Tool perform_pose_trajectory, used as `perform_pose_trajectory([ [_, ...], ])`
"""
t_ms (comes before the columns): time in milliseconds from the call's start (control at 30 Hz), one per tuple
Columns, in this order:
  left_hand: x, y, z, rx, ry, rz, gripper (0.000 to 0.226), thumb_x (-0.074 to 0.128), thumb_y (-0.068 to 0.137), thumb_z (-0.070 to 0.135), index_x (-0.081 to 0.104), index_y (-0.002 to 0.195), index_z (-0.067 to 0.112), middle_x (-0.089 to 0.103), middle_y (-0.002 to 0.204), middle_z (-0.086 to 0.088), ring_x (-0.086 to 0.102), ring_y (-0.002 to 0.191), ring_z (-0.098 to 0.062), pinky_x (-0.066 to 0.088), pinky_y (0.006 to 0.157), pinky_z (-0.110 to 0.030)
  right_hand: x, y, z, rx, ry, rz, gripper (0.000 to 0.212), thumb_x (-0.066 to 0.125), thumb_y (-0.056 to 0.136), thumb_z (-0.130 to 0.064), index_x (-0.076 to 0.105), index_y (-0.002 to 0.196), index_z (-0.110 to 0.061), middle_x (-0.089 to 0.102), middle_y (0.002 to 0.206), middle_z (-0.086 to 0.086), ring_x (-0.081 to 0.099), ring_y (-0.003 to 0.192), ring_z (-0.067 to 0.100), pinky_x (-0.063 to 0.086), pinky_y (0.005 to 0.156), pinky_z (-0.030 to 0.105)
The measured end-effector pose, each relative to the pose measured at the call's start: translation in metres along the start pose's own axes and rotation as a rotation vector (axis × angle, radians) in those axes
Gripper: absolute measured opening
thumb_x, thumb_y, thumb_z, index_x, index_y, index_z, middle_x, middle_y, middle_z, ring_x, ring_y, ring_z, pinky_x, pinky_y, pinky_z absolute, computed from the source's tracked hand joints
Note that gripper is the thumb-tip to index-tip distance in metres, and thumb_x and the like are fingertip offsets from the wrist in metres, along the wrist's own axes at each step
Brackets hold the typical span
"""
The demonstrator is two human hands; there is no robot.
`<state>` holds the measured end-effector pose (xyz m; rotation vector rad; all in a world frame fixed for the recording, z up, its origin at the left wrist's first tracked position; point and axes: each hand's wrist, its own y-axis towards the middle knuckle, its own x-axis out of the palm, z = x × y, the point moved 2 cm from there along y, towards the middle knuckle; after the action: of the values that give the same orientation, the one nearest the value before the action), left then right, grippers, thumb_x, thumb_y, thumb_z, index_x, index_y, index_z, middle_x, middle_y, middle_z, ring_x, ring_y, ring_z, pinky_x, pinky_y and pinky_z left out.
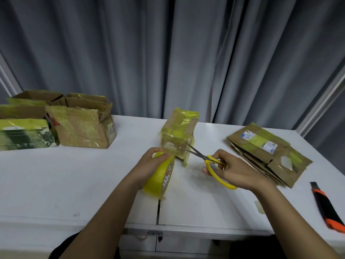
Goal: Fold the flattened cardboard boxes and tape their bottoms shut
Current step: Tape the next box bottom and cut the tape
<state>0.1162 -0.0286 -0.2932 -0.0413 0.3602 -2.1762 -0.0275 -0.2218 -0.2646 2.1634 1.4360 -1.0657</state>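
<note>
A small folded cardboard box (pixel 179 131) wrapped in yellow tape stands upright in the middle of the white table (pixel 74 180). My left hand (pixel 152 161) grips a roll of yellow tape (pixel 160 176) just in front of the box, with a strip of tape running from the roll to the box's near face. My right hand (pixel 231 171) holds yellow-handled scissors (pixel 207 158). Their blades are open and point at the tape by the box's lower right corner. A stack of flattened cardboard boxes (pixel 268 152) lies to the right.
Several folded, taped boxes (pixel 56 122) stand at the back left of the table. An orange and black utility knife (pixel 328 208) lies near the right front edge. A grey curtain (pixel 168 53) hangs behind the table.
</note>
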Motion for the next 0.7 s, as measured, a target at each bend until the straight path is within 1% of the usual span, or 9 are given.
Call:
perform_pose_trajectory([
  [100, 0.000, -0.001, 0.000, -0.004, -0.007, -0.005, 0.029, 0.059, 0.090, 0.038, 0.052, 0.116, 0.027, 0.059, 0.106, -0.001, 0.061, 0.085, -0.015, 0.050, 0.069, -0.027, 0.003, 0.004, 0.001, 0.096, -0.066, -0.092, 0.049, 0.070, 0.071, -0.063, 0.056, 0.089, -0.020, 0.066, 0.082, -0.007, 0.058, 0.082, 0.014, 0.046, 0.073, 0.029],
  [233, 0.000, -0.002, -0.001, 0.003, 0.006, -0.011, 0.022, 0.060, 0.089, 0.040, 0.053, 0.109, 0.031, 0.057, 0.117, -0.004, 0.060, 0.098, -0.022, 0.050, 0.088, -0.036, 0.014, 0.021, -0.006, 0.127, -0.110, -0.150, 0.056, 0.066, 0.070, -0.068, 0.057, 0.092, -0.018, 0.068, 0.094, -0.005, 0.061, 0.094, 0.015, 0.047, 0.081, 0.028],
  [267, 0.000, -0.001, -0.001, 0.004, 0.006, -0.017, 0.020, 0.060, 0.090, 0.039, 0.053, 0.107, 0.032, 0.057, 0.116, -0.004, 0.061, 0.096, -0.021, 0.051, 0.086, -0.035, 0.017, 0.024, -0.009, 0.133, -0.087, -0.166, 0.055, 0.066, 0.072, -0.067, 0.056, 0.093, -0.017, 0.069, 0.093, -0.007, 0.061, 0.095, 0.012, 0.047, 0.080, 0.026],
  [300, 0.000, -0.002, 0.000, 0.002, -0.006, -0.023, 0.020, 0.060, 0.090, 0.038, 0.052, 0.107, 0.031, 0.058, 0.112, -0.003, 0.064, 0.088, -0.017, 0.053, 0.077, -0.030, 0.019, 0.026, -0.012, 0.135, -0.062, -0.186, 0.053, 0.065, 0.076, -0.063, 0.055, 0.094, -0.014, 0.069, 0.089, -0.013, 0.062, 0.091, 0.005, 0.045, 0.076, 0.020],
  [367, 0.001, -0.005, 0.002, -0.007, -0.028, -0.030, 0.021, 0.059, 0.091, 0.035, 0.051, 0.109, 0.029, 0.060, 0.100, -0.001, 0.065, 0.067, -0.008, 0.051, 0.056, -0.021, 0.023, 0.030, -0.020, 0.135, 0.000, -0.238, 0.044, 0.062, 0.086, -0.053, 0.052, 0.095, -0.011, 0.069, 0.079, -0.023, 0.059, 0.075, -0.011, 0.041, 0.063, 0.008],
  [467, 0.001, -0.006, 0.004, -0.010, -0.021, -0.031, 0.026, 0.058, 0.092, 0.034, 0.050, 0.115, 0.026, 0.060, 0.095, 0.001, 0.064, 0.058, -0.005, 0.048, 0.048, -0.017, 0.027, 0.039, -0.028, 0.118, 0.051, -0.250, 0.047, 0.062, 0.087, -0.051, 0.054, 0.100, -0.007, 0.071, 0.093, -0.014, 0.058, 0.076, -0.008, 0.040, 0.062, 0.010],
  [600, 0.002, -0.009, 0.007, -0.032, -0.068, -0.043, 0.030, 0.057, 0.093, 0.028, 0.048, 0.120, 0.020, 0.058, 0.083, 0.001, 0.060, 0.041, 0.001, 0.044, 0.038, -0.013, 0.026, 0.047, -0.031, 0.117, 0.078, -0.291, 0.034, 0.063, 0.089, -0.044, 0.051, 0.091, -0.012, 0.063, 0.067, -0.025, 0.055, 0.060, -0.017, 0.037, 0.052, 0.003],
  [633, 0.002, -0.010, 0.007, -0.033, -0.064, -0.047, 0.030, 0.057, 0.093, 0.028, 0.048, 0.120, 0.019, 0.058, 0.082, 0.001, 0.059, 0.040, 0.001, 0.043, 0.037, -0.012, 0.026, 0.047, -0.032, 0.116, 0.068, -0.291, 0.035, 0.064, 0.088, -0.047, 0.050, 0.089, -0.014, 0.061, 0.065, -0.025, 0.056, 0.063, -0.014, 0.037, 0.053, 0.005],
  [700, 0.002, -0.011, 0.008, -0.032, -0.071, -0.051, 0.032, 0.058, 0.093, 0.027, 0.048, 0.122, 0.018, 0.059, 0.082, 0.001, 0.060, 0.041, 0.000, 0.044, 0.038, -0.013, 0.024, 0.049, -0.033, 0.114, 0.016, -0.269, 0.041, 0.067, 0.082, -0.055, 0.052, 0.086, -0.017, 0.060, 0.076, -0.019, 0.054, 0.075, -0.004, 0.037, 0.060, 0.014],
])
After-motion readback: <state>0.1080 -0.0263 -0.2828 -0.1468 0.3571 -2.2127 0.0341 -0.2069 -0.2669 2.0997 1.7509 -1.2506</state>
